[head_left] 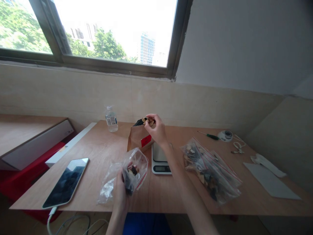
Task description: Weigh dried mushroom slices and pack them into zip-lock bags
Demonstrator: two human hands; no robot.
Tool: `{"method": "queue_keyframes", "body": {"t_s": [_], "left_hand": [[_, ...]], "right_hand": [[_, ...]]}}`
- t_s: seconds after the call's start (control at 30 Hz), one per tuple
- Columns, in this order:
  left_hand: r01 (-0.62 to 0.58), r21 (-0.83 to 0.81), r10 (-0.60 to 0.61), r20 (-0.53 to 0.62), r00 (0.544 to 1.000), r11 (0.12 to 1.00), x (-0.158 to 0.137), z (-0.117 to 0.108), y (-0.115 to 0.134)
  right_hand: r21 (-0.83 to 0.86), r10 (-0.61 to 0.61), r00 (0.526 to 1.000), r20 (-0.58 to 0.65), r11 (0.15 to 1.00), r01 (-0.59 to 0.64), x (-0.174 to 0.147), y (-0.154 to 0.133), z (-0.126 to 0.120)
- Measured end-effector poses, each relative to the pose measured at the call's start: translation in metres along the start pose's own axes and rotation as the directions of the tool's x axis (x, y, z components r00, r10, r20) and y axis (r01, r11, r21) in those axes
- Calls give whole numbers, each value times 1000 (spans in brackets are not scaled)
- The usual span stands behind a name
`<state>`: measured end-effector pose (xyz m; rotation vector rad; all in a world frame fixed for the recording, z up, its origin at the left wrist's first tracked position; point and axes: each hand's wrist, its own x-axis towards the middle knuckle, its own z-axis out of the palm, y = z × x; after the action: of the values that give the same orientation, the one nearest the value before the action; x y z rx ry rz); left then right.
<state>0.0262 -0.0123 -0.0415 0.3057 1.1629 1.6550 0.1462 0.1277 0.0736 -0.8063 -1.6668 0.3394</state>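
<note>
My left hand (120, 187) is closed around a clear zip bag (140, 163) whose mouth gapes upward. Some dark and tan pieces (132, 170) lie inside it. Over a brown paper bag (137, 137) with a red label, my right hand (156, 129) pinches a few thin pieces, dark with pale tan faces (149, 122); their exact kind I cannot make out. The paper bag stands open at the top and shows a dark lining. Beneath my right forearm sits a kitchen scale (159, 155), partly hidden by the arm.
Filled zip bags (207, 169) lie right of the scale. Farther right are a screwdriver (212, 136), a white dome camera (225, 135) with its cable, and a white sheet (271, 181). A phone (67, 182) on a charging cable and a water bottle (111, 120) stand to the left.
</note>
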Motion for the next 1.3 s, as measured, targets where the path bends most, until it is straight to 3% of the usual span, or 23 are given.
{"method": "queue_keyframes", "body": {"t_s": [0.2, 0.5, 0.83, 1.13, 1.3], "left_hand": [[-4, 5, 4, 18, 1000, 1000, -1, 2, -3], [10, -20, -11, -3, 1000, 1000, 5, 0, -9], [-48, -48, 46, -51, 998, 998, 13, -10, -5], [-99, -157, 81, -115, 990, 983, 8, -9, 8], [-184, -201, 148, -179, 973, 962, 6, -10, 18]], "right_hand": [[-79, 38, 997, 71, 996, -32, 2, 3, 2], [-379, -20, 983, 185, 921, 90, -1, 6, 22], [-372, 6, 999, 40, 928, 9, 0, 3, 23], [-531, -76, 993, 87, 840, 111, 2, 4, 23], [-532, -163, 985, -46, 839, 114, -4, -3, 20]]}}
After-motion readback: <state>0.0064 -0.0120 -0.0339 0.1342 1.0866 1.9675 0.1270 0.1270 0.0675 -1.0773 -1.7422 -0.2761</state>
